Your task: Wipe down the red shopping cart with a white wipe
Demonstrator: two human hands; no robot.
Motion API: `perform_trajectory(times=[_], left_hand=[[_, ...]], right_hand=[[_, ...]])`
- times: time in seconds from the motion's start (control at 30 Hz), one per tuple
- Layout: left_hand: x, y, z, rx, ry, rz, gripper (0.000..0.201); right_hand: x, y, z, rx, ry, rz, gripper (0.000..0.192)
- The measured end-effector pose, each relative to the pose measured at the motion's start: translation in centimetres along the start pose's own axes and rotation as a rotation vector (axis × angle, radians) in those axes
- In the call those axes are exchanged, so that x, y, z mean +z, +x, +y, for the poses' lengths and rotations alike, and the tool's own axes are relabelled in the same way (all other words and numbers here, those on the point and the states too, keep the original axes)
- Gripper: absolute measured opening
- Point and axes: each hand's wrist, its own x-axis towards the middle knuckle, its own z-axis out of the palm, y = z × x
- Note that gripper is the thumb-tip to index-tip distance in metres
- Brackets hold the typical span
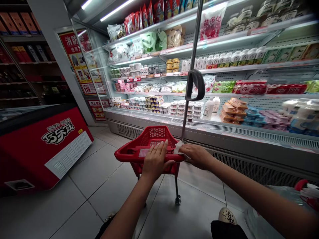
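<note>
As your open left hand (155,160) rests atop the red, basket-shaped plastic cart (124,155), your right hand (196,155) pinches crumpled white tissue (177,146) at its right end; pushing could roll the cart.

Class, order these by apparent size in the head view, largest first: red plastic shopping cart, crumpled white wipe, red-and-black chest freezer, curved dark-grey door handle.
1. Chest freezer
2. Shopping cart
3. Door handle
4. White wipe, partly covered by the right hand
</note>
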Motion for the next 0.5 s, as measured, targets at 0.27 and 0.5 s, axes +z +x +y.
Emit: perform_trajectory(times=[0.27, 0.5], left_hand=[[-0.3, 0.0, 0.7, 0.028, -0.004, -0.008, 0.083], [-0.9, -0.1, 1.1, 0.043, -0.023, 0.036, 0.082]], right_hand=[[-0.2, -0.5, -5.5, 0.206, -0.072, -0.017, 0.029], [-0.2, -3.6, 0.2, -0.123, 0.074, 0.145, 0.042]])
